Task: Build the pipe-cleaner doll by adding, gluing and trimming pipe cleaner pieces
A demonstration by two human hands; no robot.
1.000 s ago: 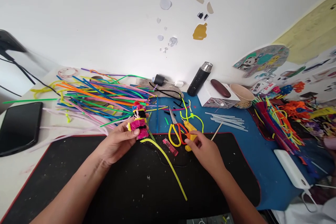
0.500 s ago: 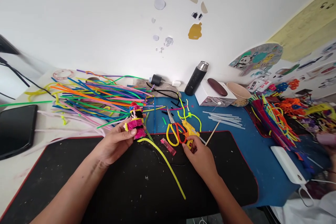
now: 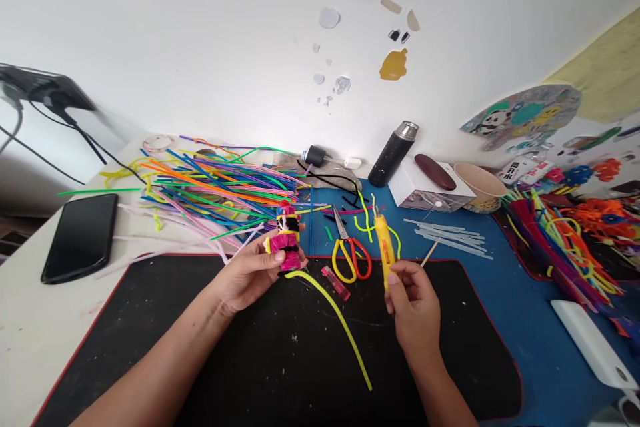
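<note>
A small pink, black and yellow pipe-cleaner figure [image 3: 286,243] is gripped between the thumb and fingers of my left hand [image 3: 253,275]. From its base a long yellow-green pipe cleaner [image 3: 341,320] curves down over the black mat. My right hand [image 3: 413,293] holds a yellow glue gun [image 3: 384,247] by its lower end, nozzle pointing up and away. Between the two hands lie scissors [image 3: 350,259] with one yellow and one red handle. Beside them is a pink lighter [image 3: 335,282].
Colourful pipe cleaners [image 3: 215,180] are heaped at the back left, near a black phone [image 3: 80,238]. Behind stand a black thermos [image 3: 393,155], a white box [image 3: 425,192] and a bowl [image 3: 480,187]. Clear glue sticks [image 3: 450,238] and a pipe-cleaner bundle [image 3: 560,250] lie right.
The glue gun has been lifted beside the scissors and turned upright in my right hand. The view has shifted left, showing more of the phone and a power strip.
</note>
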